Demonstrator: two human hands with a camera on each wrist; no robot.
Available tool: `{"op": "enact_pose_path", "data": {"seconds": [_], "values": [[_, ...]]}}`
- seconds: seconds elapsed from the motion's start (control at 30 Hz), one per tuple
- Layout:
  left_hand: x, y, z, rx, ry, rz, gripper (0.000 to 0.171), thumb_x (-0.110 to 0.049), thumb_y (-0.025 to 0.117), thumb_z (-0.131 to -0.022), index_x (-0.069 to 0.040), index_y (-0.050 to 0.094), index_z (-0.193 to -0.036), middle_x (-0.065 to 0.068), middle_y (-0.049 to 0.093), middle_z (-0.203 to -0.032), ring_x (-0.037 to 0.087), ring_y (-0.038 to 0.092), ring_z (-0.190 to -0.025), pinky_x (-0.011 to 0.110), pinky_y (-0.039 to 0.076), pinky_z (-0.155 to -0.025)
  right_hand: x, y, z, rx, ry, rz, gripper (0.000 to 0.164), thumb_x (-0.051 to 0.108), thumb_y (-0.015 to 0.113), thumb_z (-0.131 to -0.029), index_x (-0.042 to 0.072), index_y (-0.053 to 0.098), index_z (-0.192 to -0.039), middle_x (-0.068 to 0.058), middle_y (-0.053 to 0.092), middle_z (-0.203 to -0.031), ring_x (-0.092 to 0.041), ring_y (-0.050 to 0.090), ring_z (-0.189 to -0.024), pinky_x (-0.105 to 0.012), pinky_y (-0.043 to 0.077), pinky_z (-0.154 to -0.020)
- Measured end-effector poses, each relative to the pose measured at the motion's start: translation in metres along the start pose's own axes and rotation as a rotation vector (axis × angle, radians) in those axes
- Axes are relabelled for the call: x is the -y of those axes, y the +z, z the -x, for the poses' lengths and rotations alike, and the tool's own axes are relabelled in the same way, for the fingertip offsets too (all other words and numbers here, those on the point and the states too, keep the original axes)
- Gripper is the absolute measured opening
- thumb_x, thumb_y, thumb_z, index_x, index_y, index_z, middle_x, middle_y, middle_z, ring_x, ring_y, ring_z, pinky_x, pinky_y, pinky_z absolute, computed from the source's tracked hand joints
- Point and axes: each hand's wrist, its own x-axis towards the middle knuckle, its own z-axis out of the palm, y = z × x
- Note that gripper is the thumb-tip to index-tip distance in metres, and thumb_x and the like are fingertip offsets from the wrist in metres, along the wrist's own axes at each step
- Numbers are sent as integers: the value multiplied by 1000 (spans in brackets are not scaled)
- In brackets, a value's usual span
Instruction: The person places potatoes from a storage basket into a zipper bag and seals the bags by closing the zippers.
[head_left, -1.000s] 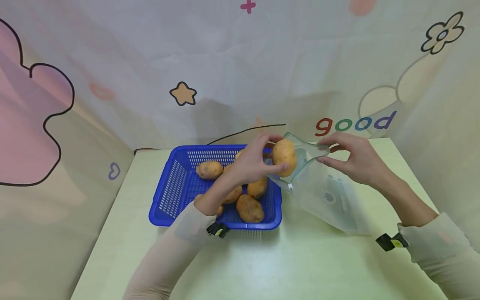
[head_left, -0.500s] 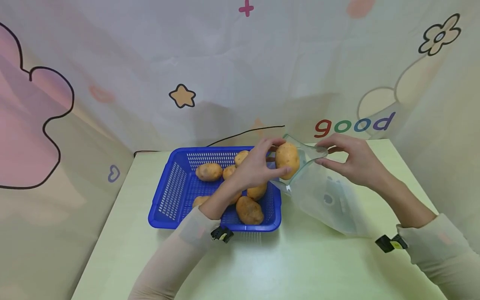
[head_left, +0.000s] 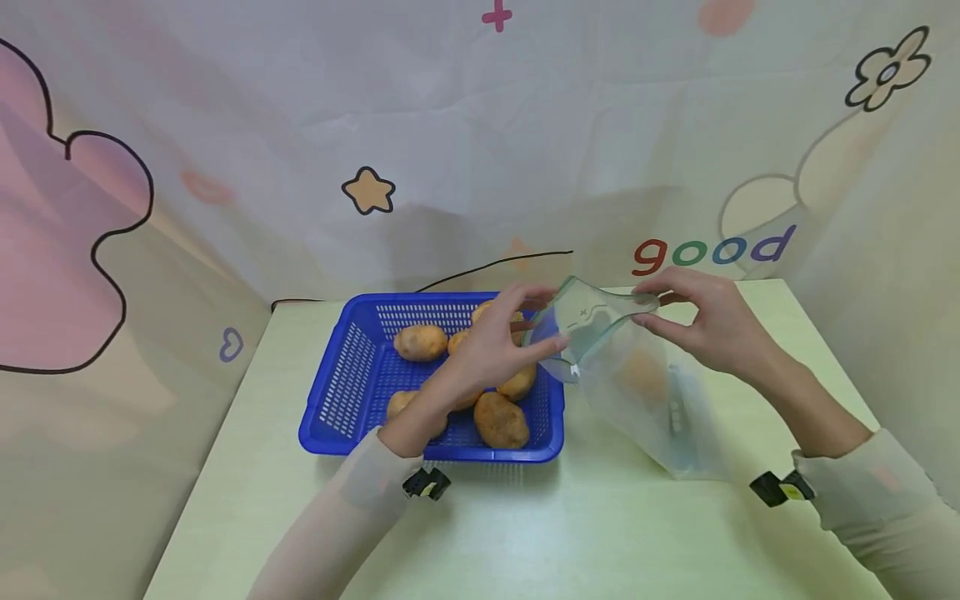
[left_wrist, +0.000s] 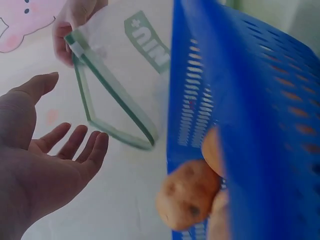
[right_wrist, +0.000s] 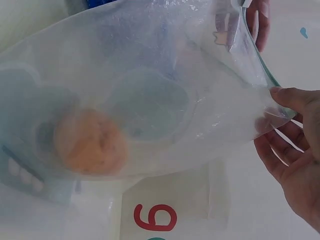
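A translucent zip bag (head_left: 622, 400) with a green-edged mouth slants down to the table, its mouth spread apart. Inside it shows one potato (right_wrist: 90, 142), blurred through the plastic. My right hand (head_left: 705, 321) pinches the right corner of the mouth between thumb and fingers. At the mouth's left side is my left hand (head_left: 491, 342), fingers spread and holding nothing; the left wrist view shows its palm (left_wrist: 55, 170) bare. Below that hand stands a blue basket (head_left: 330, 443) with several potatoes (head_left: 501, 421) in it, some partly hidden by the forearm.
The basket's right wall lies close beside the bag on the pale green table (head_left: 525, 533). A printed curtain (head_left: 480, 125) hangs along the table's back edge. A small white slider (head_left: 575, 372) sits at the near-left end of the bag's zip.
The potato in my left hand has been let go and has dropped into the bag. My left hand has drawn back slightly left, while the right hand stays on the corner.
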Motion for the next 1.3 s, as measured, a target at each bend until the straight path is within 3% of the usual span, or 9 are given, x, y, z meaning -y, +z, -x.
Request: {"op": "enact_pose_path", "data": {"seconds": [0.27, 0.4, 0.63, 0.93, 1.1, 1.3], "values": [[32, -20, 33, -9, -70, -129, 66, -36, 79, -98, -13, 50, -153, 4, 54, -150, 27, 52, -140, 49, 46, -115, -2, 1, 3, -10, 18, 13, 39, 0, 91, -82, 9, 76, -117, -1, 76, -109, -23, 73, -95, -6, 48, -91], [49, -31, 48, -22, -121, -160, 66, -32, 80, -97, -11, 50, -152, 5, 53, -150, 26, 50, -141, 48, 44, -116, -3, 1, 4, -12, 20, 6, 42, 1, 92, -80, 9, 76, -118, -2, 76, -109, -23, 73, -95, -7, 49, -90], [72, -44, 68, -10, -144, -222, 72, -25, 84, -93, -3, 50, -153, 15, 55, -149, 35, 52, -137, 53, 46, -113, -3, 0, 6, -22, 26, -5, 44, 1, 92, -79, 9, 76, -119, -2, 76, -109, -21, 73, -94, -9, 51, -89], [88, -47, 75, 33, -239, -295, 73, -30, 85, -92, -2, 51, -150, 14, 55, -148, 34, 54, -135, 51, 46, -114, -3, 0, 7, -33, 33, 1, 45, 2, 93, -79, 10, 77, -120, -3, 77, -111, -22, 73, -94, -7, 49, -90], [94, -46, 73, 51, -236, -335, 66, -26, 86, -92, 2, 56, -144, 19, 57, -142, 37, 57, -130, 52, 47, -111, -4, 0, 6, -37, 28, -3, 44, 1, 92, -79, 9, 77, -119, -1, 77, -108, -7, 70, -95, -8, 51, -89], [95, -41, 74, 67, -260, -384, 58, -24, 86, -92, -1, 61, -138, 14, 59, -131, 30, 60, -120, 48, 50, -109, -6, 0, 5, -44, 33, -1, 43, -2, 91, -79, 7, 76, -118, 1, 76, -106, 5, 65, -94, -8, 51, -88]]}}
